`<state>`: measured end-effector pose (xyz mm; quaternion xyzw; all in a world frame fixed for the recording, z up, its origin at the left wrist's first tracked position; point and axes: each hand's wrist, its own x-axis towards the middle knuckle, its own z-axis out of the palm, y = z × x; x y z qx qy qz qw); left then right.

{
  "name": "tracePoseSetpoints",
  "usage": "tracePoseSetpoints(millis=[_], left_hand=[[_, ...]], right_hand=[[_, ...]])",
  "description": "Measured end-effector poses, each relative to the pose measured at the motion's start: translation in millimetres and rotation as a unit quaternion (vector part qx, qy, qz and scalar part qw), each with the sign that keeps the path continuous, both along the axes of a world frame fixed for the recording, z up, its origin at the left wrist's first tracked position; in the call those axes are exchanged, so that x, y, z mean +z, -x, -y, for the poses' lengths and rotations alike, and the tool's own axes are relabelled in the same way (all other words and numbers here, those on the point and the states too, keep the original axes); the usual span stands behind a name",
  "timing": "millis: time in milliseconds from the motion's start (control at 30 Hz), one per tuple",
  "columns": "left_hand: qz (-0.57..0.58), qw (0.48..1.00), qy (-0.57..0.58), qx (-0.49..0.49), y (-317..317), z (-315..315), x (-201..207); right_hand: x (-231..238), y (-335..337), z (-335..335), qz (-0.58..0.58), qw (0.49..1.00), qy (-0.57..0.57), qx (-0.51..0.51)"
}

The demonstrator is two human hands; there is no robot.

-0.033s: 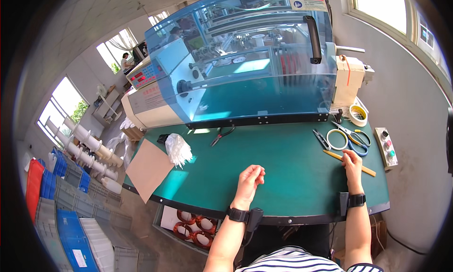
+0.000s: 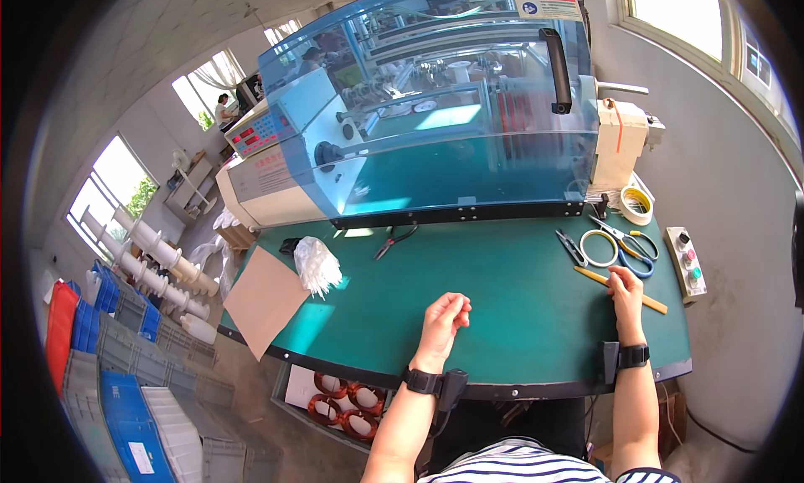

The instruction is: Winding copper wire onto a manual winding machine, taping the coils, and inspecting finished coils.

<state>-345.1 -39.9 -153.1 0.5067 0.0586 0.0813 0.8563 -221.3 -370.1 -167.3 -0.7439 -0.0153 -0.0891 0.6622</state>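
Scissors (image 2: 617,234) and tape (image 2: 626,207) sit above a yellow stick (image 2: 593,276) slanting toward lower right. Right hand (image 2: 626,295) curls over it, grip unclear; left hand (image 2: 444,322), fingers curled closed.

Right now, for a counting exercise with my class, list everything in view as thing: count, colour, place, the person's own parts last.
Machine: one, cream, clear blue cover, table's back
Table: one, green, centre
Sheet: one, brown, table's left
Bundle: one, white, right of sheet
Pliers: one, dark and red, before machine
Snips: one, dark, table's right
Tape rolls: two, whitish and yellow-white, table's right
Scissors: one, blue-and-yellow handles, table's right
Strip: one, yellow, at right hand
Control box: one, pale, table's right edge
Rings: four, copper, below table
Spools: several, white, left
Crates: several, blue and grey, lower left
Windows: several, bright, left and upper right
Co-worker: one clearly visible, background left
Wrist straps: two, black, both wrists
Hands: two, bare, over table
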Motion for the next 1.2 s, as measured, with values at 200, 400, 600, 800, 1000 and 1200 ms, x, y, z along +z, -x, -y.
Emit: tracePoseSetpoints(millis=[200,400,600,800,1000,1200], left_hand=[[0.001,1.0,-0.006,-0.004,0.5,0.2,1.2],[0.002,1.0,-0.006,-0.004,-0.2,0.5,0.1],[-0.002,1.0,-0.008,-0.006,-0.6,-1.6,-2.3],[-0.003,1.0,-0.011,-0.006,-0.3,-0.9,-1.9],[0.0,1.0,-0.024,-0.006,0.2,-0.9,-0.5],[-0.002,1.0,-0.018,-0.005,-0.6,-0.9,-0.6]], right_hand=[[-3.5,-1.6,-0.8,0.009,1.0,-0.007,0.001],[-3.9,-2.0,-0.4,0.012,1.0,-0.006,-0.003],[-1.6,-1.3,-0.1,0.005,1.0,-0.003,0.008],[-2.3,-1.1,0.2,0.007,1.0,-0.005,0.003],[-1.3,-0.8,0.0,0.014,1.0,-0.005,0.007],[-2.6,-2.2,0.0,0.014,1.0,-0.011,0.008]])
